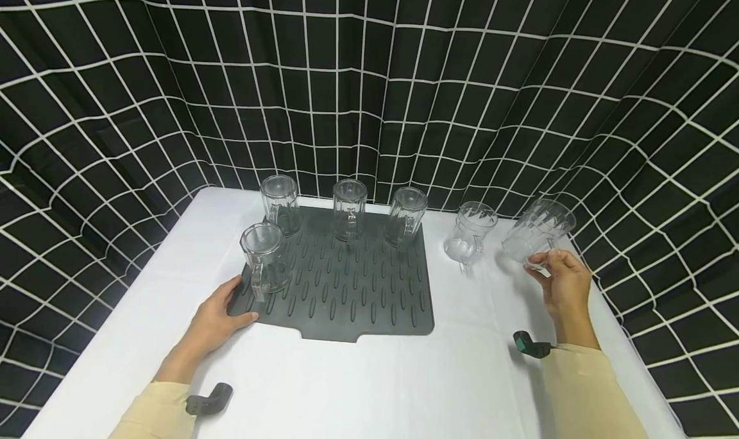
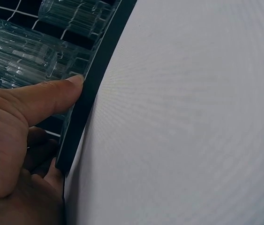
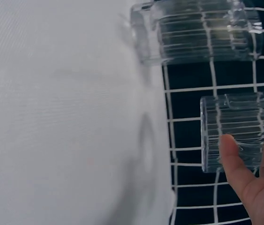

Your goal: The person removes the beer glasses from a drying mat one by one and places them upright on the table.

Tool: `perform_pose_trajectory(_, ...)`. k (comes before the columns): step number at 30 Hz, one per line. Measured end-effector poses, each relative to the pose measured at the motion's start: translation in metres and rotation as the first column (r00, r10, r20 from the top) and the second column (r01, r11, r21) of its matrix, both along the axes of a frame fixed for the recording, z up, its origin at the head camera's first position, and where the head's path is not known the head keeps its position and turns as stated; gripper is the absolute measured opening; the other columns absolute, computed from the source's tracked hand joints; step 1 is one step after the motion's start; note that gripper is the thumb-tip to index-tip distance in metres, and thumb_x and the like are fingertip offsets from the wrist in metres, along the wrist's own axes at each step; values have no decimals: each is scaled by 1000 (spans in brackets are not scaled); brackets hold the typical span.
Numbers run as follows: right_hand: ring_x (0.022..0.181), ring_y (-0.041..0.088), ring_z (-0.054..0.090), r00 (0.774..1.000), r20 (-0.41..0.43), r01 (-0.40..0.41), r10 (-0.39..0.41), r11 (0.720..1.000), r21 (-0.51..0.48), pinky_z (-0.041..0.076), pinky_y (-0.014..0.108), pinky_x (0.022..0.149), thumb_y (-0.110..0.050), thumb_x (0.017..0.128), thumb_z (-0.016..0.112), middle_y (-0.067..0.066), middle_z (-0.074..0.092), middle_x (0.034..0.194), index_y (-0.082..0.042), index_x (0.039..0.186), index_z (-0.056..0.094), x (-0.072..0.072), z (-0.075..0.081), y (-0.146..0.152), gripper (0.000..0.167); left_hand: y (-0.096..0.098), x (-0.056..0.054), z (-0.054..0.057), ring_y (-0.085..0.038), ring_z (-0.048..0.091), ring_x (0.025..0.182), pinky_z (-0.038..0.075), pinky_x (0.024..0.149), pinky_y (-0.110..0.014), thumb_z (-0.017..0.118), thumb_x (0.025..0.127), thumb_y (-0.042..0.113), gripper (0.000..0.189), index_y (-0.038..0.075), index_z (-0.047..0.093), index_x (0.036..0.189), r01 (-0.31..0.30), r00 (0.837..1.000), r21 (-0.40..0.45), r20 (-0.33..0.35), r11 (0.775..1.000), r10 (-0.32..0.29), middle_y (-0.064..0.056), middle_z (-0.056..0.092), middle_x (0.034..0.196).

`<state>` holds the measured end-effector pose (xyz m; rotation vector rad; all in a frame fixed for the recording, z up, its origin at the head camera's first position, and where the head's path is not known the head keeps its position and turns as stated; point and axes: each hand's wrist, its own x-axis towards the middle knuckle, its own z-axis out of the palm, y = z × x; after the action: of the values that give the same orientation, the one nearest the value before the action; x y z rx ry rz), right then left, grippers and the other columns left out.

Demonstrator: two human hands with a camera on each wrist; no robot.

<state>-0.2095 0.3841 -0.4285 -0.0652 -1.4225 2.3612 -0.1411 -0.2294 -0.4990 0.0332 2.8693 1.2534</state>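
Observation:
My left hand holds the near left corner of a dark grey ribbed drying mat. Its thumb lies over the mat's front edge in the left wrist view, and the other fingers are at the corner, partly hidden. Just beyond this hand, a clear glass mug stands upside down on the mat. My right hand pinches another clear glass mug near its handle at the far right. In the right wrist view this mug is off the table, its mouth upward in the head view.
Three more upside-down glass mugs line the mat's back edge. One upright glass mug stands on the white tablecloth, between the mat and my right hand. Black cloth with a white grid encloses the table's back and sides.

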Motion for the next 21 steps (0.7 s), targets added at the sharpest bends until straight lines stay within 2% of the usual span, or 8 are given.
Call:
perform_pose_trajectory(9, 73, 26, 66, 996, 89, -13, 11, 1000, 17, 60, 40, 70, -2, 101, 48, 17, 65, 76, 8, 81, 55, -10, -18, 8, 23, 1, 0, 2, -49, 29, 133, 30, 107, -57, 77, 81, 28, 93, -2, 23, 150, 4, 1000, 3, 13, 1000, -4, -31, 23, 150)
perform_pose_trajectory(21, 76, 22, 66, 989, 145, -15, 8, 999, 49, 60, 38, 69, -7, 99, 53, 13, 66, 77, 7, 81, 55, -18, -35, 11, 23, 1, -1, 0, -49, 30, 132, 31, 106, -56, 77, 81, 26, 91, -4, 25, 149, 5, 1000, 2, 3, 1000, -5, -32, 24, 150)
